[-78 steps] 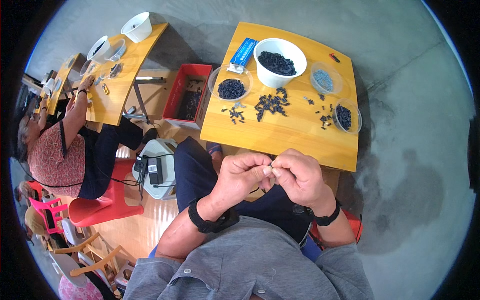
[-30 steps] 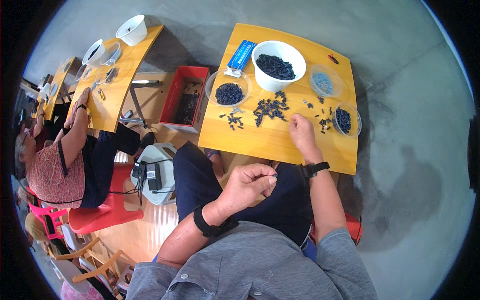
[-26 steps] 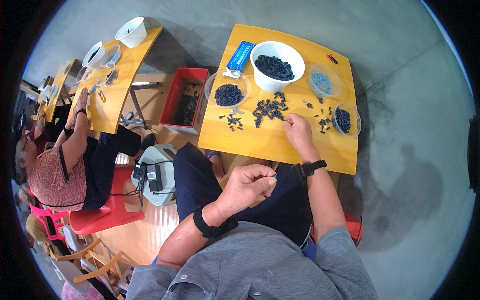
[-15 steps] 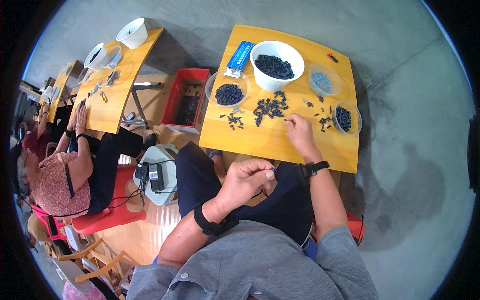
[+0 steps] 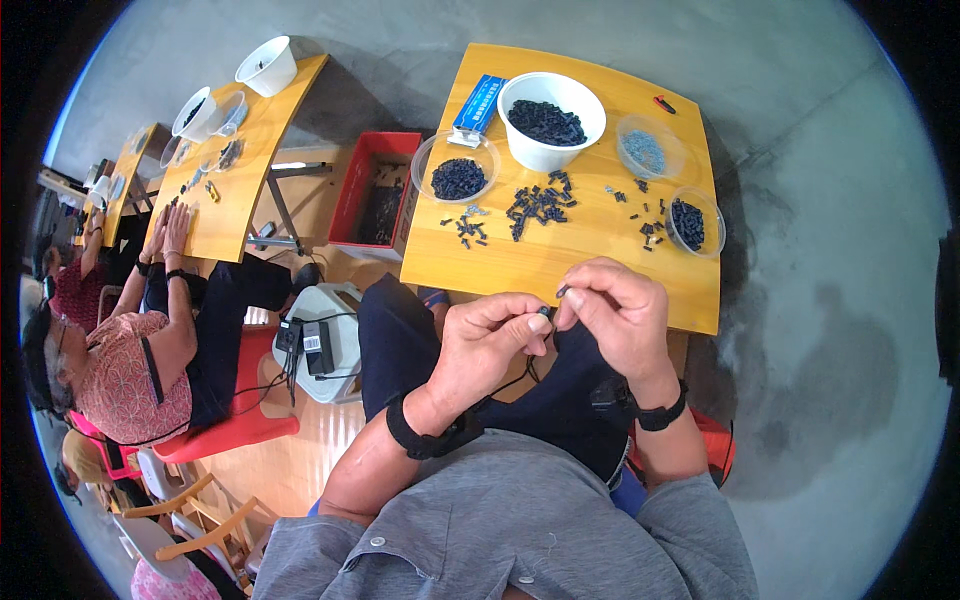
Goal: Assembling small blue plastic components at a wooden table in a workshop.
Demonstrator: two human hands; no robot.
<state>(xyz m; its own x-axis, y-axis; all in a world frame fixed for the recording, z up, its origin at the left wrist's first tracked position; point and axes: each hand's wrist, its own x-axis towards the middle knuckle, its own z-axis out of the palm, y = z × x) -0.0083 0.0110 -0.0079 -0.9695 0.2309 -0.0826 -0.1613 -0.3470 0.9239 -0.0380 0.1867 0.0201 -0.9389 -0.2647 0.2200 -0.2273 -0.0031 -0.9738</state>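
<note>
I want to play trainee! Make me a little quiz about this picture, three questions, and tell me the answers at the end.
1. True or false: the left hand and the right hand each pinch a small dark piece.

2. How many clear round tubs stand on the nearest yellow table?

3. Where is the blue box, seen from the person's place?
A) Left of the white bucket
B) Right of it
C) Inside it

Key:
1. True
2. Three
3. A

Grey shirt [image 5: 590, 525] with pale buttons [image 5: 377, 542], black wristbands [image 5: 403, 430], dark trousers [image 5: 393, 335], perhaps navy.
</note>
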